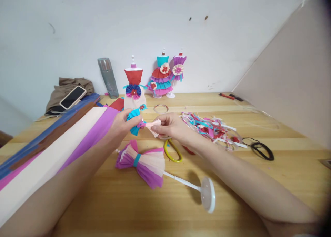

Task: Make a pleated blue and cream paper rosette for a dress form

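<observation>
Between my two hands is a pleated crepe-paper bow, turquoise on the left, pale pink on the right, with a purple middle. My left hand is closed on its turquoise end. The fingers of my right hand pinch the pale pink end. Below them a small dress stand lies on its side, wearing a purple and cream paper dress with a turquoise waistband. Yellow-handled scissors lie just under my right hand, their blades not visible.
Rolled crepe-paper sheets stretch across the left. Paper scraps and a black cord lie to the right. Dressed stands, a flask, a phone on brown cloth, a tape ring and a pen are further back.
</observation>
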Demonstrator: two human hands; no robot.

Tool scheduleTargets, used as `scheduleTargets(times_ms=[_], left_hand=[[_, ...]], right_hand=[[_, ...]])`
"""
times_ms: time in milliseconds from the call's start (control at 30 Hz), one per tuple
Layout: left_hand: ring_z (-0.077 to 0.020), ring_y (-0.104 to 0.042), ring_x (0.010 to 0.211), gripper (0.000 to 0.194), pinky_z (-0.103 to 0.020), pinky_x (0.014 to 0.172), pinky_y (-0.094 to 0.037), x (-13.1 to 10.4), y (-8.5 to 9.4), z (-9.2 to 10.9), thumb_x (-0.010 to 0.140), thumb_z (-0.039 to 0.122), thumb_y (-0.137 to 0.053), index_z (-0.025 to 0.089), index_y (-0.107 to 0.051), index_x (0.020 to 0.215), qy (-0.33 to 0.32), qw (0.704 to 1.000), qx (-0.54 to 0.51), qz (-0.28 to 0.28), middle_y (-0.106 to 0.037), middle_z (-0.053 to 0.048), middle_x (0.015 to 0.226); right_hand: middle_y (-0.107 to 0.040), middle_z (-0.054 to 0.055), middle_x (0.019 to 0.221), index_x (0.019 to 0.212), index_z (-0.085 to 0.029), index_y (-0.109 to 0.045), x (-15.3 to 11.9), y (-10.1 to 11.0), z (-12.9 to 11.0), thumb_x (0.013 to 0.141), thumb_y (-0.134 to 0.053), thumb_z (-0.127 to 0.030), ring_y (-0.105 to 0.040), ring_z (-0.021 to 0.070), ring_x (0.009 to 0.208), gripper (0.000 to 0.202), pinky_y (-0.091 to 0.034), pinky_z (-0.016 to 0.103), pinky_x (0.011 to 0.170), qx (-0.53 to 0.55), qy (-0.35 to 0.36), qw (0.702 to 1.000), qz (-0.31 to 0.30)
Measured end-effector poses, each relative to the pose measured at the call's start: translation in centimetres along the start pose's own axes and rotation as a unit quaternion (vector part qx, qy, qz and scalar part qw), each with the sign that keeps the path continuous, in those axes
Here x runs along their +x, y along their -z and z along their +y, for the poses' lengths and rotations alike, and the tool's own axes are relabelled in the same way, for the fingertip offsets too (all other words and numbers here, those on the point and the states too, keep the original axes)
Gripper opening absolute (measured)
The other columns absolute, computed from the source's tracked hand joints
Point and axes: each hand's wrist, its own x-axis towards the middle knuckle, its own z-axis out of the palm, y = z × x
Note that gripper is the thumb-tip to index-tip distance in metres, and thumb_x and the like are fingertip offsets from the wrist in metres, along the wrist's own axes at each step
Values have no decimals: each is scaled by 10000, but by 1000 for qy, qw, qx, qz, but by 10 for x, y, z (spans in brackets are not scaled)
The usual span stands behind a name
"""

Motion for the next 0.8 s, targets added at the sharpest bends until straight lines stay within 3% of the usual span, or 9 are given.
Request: scheduleTargets(times_ms=[67,167,233,333,400,467,633,800], left_hand=[[-136,-583,625,301,-236,572,-447,1,3,3,650,400,-790,167,-651,781,-19,1000,9,10,-630,15,666],[-180,-647,724,450,-296,682,-522,5,9,3,666,507,-767,180,-674,961,-7,997,-78,-5,-690,-26,804],[-210,-671,796,480,-336,749,-544,7,10,0,660,548,-762,176,-683,952,15,993,-119,-21,-708,-56,855],[-239,-686,830,486,-349,728,-553,4,2,-6,636,515,-798,151,-694,941,61,992,-94,-52,-728,-92,890],[-245,-687,922,486,-330,755,-547,-1,-7,-8,649,430,-813,163,-693,1038,59,995,-18,-73,-729,-93,1026],[-235,-687,929,456,-324,812,-540,-7,-16,-7,608,345,-837,163,-711,1007,1,998,29,-60,-723,-85,1101],[-227,-703,831,286,-313,769,-561,-14,-19,-3,649,368,-806,168,-740,842,-22,996,53,-61,-757,-43,845],[-226,-707,841,224,-302,765,-554,-10,-10,-5,669,367,-792,193,-756,805,-35,993,87,-77,-767,-32,834]], right_hand=[[-526,-37,476,618,-155,-589,-1,-1,1,636,-711,-333,-393,68,419,216,-236,208,422,13,5,1000,-3],[-560,-26,499,623,-150,-619,0,-1,3,643,-735,-361,-420,65,419,242,-285,208,432,50,38,997,41],[-605,-18,544,642,-155,-633,1,-2,5,632,-761,-374,-489,74,454,254,-358,206,464,101,72,989,87],[-659,-16,602,708,-163,-647,4,-8,8,568,-816,-369,-581,97,511,300,-430,204,493,191,89,970,122],[-668,-24,611,736,-164,-653,4,-14,10,538,-838,-350,-601,97,524,329,-460,201,505,233,82,962,119],[-670,-37,622,756,-167,-661,4,-20,13,540,-843,-333,-604,87,536,328,-490,197,528,260,77,957,105],[-673,-47,630,713,-163,-657,0,-23,13,521,-854,-266,-614,79,540,293,-519,186,535,270,55,959,73],[-674,-37,594,670,-159,-647,-2,-17,6,505,-855,-295,-647,101,536,298,-532,203,548,245,7,969,36]])
